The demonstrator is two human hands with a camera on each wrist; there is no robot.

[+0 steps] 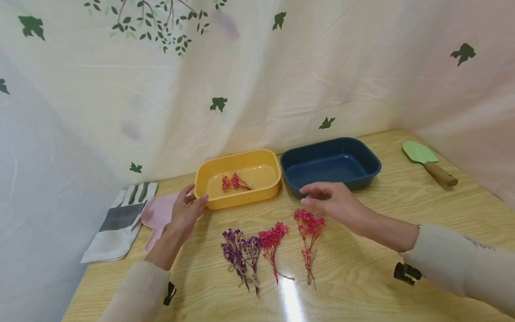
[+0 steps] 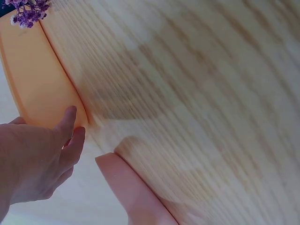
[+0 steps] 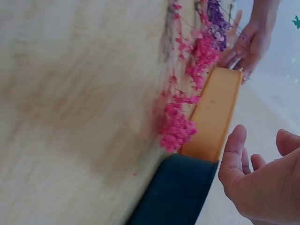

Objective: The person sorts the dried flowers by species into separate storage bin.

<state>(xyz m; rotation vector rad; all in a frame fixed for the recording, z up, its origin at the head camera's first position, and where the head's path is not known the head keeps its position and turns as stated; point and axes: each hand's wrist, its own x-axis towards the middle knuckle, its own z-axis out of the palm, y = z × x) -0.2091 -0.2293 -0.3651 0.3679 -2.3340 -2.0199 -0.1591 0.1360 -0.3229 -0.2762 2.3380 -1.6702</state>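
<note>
My left hand [image 1: 186, 213] holds the left end of a yellow tray [image 1: 243, 203], its thumb at the front corner and its fingers around the end. Inside that tray lies a small sprig of pink dried flowers [image 1: 235, 182]. Just above the blossoms of a pink flower bunch [image 1: 309, 223] hovers my right hand [image 1: 339, 206], with bent, parted fingers and nothing between them. A second pink bunch [image 1: 272, 237] lies to the left, beside two purple bunches [image 1: 233, 252]. The right wrist view shows the right hand [image 3: 262, 178] near the dark blue tray [image 3: 180, 187].
Right of the yellow tray stands the dark blue tray [image 1: 327, 167], with nothing inside. A green trowel [image 1: 430, 163] with a wooden handle lies at the far right. At the left are a pink dustpan-like piece [image 1: 158, 212] and white-and-grey gloves [image 1: 120, 223]. A patterned curtain [image 1: 257, 80] hangs behind the table.
</note>
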